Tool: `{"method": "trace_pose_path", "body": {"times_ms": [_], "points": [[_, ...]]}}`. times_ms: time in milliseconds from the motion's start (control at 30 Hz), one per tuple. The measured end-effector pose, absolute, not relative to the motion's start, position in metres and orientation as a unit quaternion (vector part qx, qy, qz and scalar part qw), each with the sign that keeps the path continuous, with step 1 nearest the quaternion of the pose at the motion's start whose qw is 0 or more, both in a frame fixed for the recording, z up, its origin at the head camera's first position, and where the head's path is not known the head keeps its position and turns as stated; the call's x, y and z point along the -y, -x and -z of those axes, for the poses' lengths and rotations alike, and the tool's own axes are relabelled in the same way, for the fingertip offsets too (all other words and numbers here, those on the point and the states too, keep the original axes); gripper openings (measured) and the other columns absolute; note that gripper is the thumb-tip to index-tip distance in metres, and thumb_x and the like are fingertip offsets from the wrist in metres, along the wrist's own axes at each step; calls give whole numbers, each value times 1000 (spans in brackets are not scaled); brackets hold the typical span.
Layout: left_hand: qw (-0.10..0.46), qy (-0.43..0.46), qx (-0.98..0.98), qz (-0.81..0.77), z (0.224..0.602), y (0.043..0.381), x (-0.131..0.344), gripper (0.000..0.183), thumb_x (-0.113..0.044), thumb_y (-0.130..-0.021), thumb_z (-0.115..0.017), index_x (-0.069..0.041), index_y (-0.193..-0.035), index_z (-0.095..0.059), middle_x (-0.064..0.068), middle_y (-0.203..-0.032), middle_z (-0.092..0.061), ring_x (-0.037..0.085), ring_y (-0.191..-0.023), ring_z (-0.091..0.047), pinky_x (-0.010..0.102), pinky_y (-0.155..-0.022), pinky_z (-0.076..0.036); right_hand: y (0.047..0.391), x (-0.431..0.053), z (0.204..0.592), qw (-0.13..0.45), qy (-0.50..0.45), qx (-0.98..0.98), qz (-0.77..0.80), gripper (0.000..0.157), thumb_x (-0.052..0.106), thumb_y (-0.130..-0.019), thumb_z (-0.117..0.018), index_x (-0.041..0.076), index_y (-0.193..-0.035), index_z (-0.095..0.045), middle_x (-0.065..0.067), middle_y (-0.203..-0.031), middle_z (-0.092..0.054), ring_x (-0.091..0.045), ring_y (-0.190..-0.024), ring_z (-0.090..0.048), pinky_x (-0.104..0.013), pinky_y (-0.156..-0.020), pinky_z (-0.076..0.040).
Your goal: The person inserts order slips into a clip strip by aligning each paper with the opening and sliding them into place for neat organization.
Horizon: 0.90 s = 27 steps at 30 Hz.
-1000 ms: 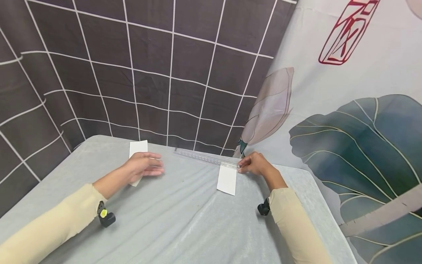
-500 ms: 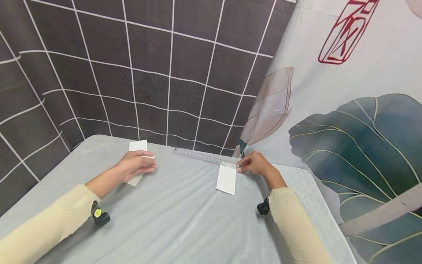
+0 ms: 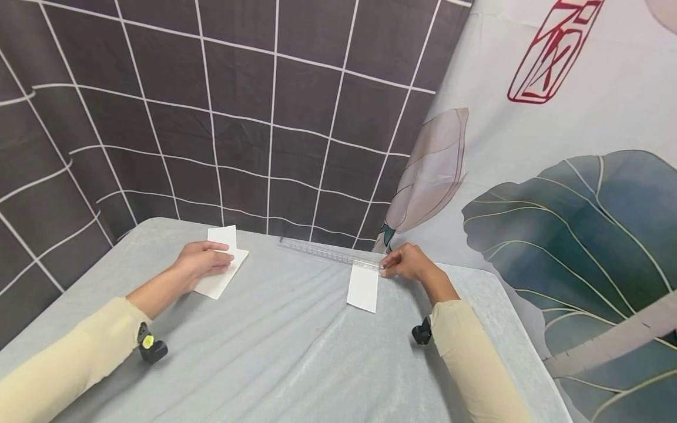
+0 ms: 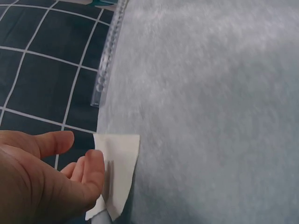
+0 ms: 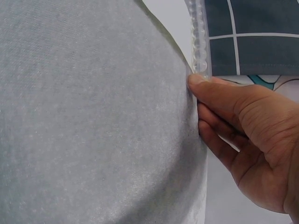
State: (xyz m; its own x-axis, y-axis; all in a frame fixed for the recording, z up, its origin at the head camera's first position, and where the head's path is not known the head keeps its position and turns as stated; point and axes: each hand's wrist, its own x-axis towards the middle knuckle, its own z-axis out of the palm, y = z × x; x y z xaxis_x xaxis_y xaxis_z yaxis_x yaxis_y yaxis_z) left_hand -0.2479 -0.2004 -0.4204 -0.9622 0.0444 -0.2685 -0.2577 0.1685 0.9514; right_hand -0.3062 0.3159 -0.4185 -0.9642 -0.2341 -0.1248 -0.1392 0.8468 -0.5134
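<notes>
My left hand (image 3: 197,263) hovers over or lightly touches white paper (image 3: 213,286) at the table's far left, fingers loosely bent and thumb apart. A second white flap (image 3: 224,235) shows beyond the fingers; whether it is one folded sheet or two pieces I cannot tell. In the left wrist view nothing sits between thumb and fingers. On the right, my right hand (image 3: 409,262) pinches the near right end of a clear plastic ruler (image 3: 322,251), which lies along the far table edge. Another white paper slip (image 3: 363,288) lies with its top end at the ruler, left of that hand.
A pale grey cloth (image 3: 296,352) with soft creases covers the table. Behind it hangs a dark curtain with a white grid (image 3: 238,141). To the right is a white hanging (image 3: 497,123) with leaf prints. Both wrists wear small black cameras (image 3: 153,351).
My left hand has drawn left and back across the paper, uncovering more of it. The right hand, the ruler and the right paper slip have stayed in place.
</notes>
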Motion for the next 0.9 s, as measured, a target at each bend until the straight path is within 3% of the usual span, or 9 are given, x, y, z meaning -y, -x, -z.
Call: {"method": "trace_pose_path", "body": {"times_ms": [67,133,233,333,567,733,900], "points": [[115,77,-770,-623,421,248,203,64,-3,-105,-70,19,-159,-44,3,-115,-76,-4,-92,-72,18,-91,-68,306,-315,418,93,98,-957,258,24,12,-88,-98,7,-111,-90,-9,-106,-89,-14,-95,-79,-31,-86,-65],[112,83,-786,-603,421,247,206,63,-5,-106,-70,18,-159,-45,18,-130,-74,2,-99,-74,24,-98,-68,306,-315,418,94,96,-957,259,24,12,-88,-98,7,-111,-90,-9,-106,-89,-14,-95,-80,-30,-85,-64],[106,102,-809,-569,421,246,207,63,-8,-106,-69,15,-161,-47,36,-156,-59,26,-119,-77,37,-113,-64,306,-315,417,96,93,-956,260,25,11,-88,-98,7,-111,-90,-9,-106,-89,-14,-95,-80,-28,-84,-63],[90,123,-822,-549,421,245,208,66,-8,-103,-70,11,-162,-48,37,-167,-49,48,-141,-65,46,-118,-57,306,-314,418,97,90,-957,259,25,12,-88,-98,7,-111,-90,-9,-106,-89,-14,-95,-79,-28,-84,-62],[29,161,-855,-493,428,244,201,66,2,-86,-78,9,-150,-62,34,-160,-58,46,-137,-59,37,-99,-54,306,-314,418,95,85,-959,254,25,13,-88,-98,7,-111,-90,-9,-107,-89,-15,-95,-79,-30,-85,-64],[13,160,-871,-464,431,242,199,70,4,-78,-83,9,-146,-65,32,-149,-67,49,-135,-62,53,-115,-53,305,-314,418,96,87,-958,256,25,12,-88,-98,7,-111,-89,-10,-107,-89,-16,-96,-80,-30,-85,-65],[11,148,-882,-448,432,243,199,72,1,-76,-85,9,-145,-65,31,-146,-70,49,-134,-65,55,-115,-54,305,-314,417,94,91,-957,259,24,11,-88,-98,6,-110,-90,-10,-107,-89,-15,-95,-80,-29,-84,-64]]}}
